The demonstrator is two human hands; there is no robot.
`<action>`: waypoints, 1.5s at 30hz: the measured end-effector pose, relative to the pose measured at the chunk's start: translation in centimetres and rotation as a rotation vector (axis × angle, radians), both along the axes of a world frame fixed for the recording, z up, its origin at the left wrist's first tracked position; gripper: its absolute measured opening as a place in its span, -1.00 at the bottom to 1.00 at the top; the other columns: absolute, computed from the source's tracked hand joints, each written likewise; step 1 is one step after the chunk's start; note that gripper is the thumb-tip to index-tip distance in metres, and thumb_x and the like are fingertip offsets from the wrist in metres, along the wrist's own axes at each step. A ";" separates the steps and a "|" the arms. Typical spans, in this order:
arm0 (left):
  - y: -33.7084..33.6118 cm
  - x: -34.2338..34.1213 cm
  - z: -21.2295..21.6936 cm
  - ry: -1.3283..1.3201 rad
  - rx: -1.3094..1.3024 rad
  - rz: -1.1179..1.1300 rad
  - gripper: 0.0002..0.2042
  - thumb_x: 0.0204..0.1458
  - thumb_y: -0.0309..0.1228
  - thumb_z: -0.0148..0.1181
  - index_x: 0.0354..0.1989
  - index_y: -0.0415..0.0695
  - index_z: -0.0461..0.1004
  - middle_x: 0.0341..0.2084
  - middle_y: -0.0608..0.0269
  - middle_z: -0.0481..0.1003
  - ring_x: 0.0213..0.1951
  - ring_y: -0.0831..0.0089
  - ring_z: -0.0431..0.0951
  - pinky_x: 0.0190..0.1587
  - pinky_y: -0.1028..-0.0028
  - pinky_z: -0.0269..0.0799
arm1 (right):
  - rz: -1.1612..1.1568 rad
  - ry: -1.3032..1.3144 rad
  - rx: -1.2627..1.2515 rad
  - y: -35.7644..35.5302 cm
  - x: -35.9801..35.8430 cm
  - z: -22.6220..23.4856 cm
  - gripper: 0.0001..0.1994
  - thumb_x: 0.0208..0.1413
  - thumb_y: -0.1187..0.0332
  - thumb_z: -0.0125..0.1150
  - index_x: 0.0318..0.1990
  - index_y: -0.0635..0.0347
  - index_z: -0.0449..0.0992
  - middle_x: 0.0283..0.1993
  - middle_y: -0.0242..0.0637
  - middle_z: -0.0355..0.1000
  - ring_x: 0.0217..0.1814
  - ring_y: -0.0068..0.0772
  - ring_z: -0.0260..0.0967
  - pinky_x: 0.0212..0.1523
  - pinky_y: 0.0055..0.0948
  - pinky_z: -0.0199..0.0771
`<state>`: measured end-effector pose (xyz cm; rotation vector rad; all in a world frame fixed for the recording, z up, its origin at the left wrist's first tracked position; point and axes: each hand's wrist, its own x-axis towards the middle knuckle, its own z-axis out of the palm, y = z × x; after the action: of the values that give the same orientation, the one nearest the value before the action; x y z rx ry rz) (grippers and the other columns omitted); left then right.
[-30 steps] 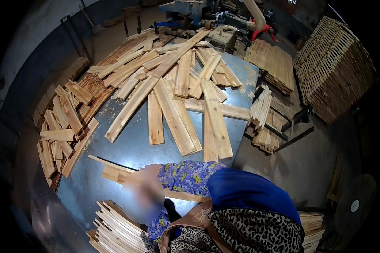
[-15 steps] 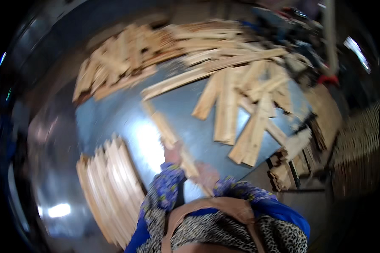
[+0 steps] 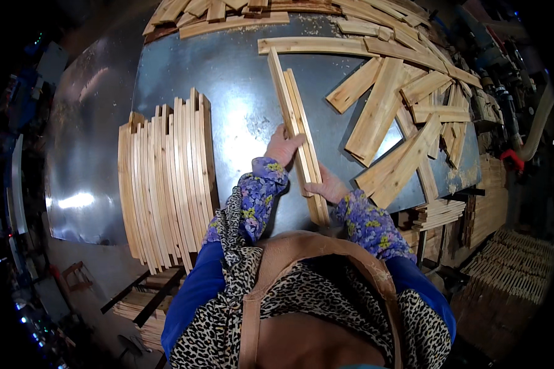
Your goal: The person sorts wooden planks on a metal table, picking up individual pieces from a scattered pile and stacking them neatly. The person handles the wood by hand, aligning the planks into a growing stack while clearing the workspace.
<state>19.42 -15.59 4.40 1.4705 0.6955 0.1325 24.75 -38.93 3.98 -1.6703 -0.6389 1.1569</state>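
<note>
Pale wood slats [image 3: 298, 129] (floral sleeves [image 3: 258, 197])

Pale rough wood slats [image 3: 298, 132], glossy sheet-metal tabletop [image 3: 240, 80].

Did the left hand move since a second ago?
Yes. The left hand has gone from the near table edge out onto the metal table, now on the long slats.

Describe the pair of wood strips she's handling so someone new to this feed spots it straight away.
Start at the grey metal table. Near its middle, the left hand and right hand hold a pair of long thin wood strips lying side by side, running away from the person. The stack of strips lies left and the scattered wider boards right; only this pair lies alone between them.
</note>
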 end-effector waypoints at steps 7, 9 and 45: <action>0.6 -2.7 -2.1 -0.185 -0.183 0.038 -0.16 0.14 -0.17 0.40 0.52 -0.42 0.26 0.23 -0.24 0.56 0.28 0.07 0.58 0.44 0.26 0.41 | -0.058 0.218 0.050 2.1 2.1 -1.1 -0.15 0.31 0.29 0.40 0.68 0.20 0.10 0.44 -0.14 0.46 0.42 -0.31 0.42 0.51 -0.26 0.38; 0.6 -4.6 0.2 -0.082 -0.128 0.045 -0.43 0.26 -0.28 0.13 0.42 -0.27 0.46 0.12 -0.07 0.66 0.16 0.18 0.65 0.33 0.26 0.47 | -0.152 0.161 -0.004 4.3 1.2 0.0 -0.17 0.30 0.29 0.40 0.65 0.24 0.14 0.41 -0.09 0.48 0.40 -0.26 0.44 0.47 -0.24 0.42; -7.2 2.6 1.1 0.312 -0.532 -0.094 -0.63 0.27 -0.28 0.36 0.09 -0.32 0.59 -0.15 0.11 0.68 -0.16 0.37 0.67 -0.05 0.32 0.61 | -0.877 -0.533 -0.442 -5.2 16.7 -1.5 -0.28 0.24 0.00 0.42 0.40 0.35 0.48 0.35 0.20 0.51 0.41 0.14 0.48 0.39 0.01 0.48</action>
<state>21.98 -22.82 5.51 1.0135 0.8342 -0.3406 41.40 -44.12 2.52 -2.3102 0.1011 0.2099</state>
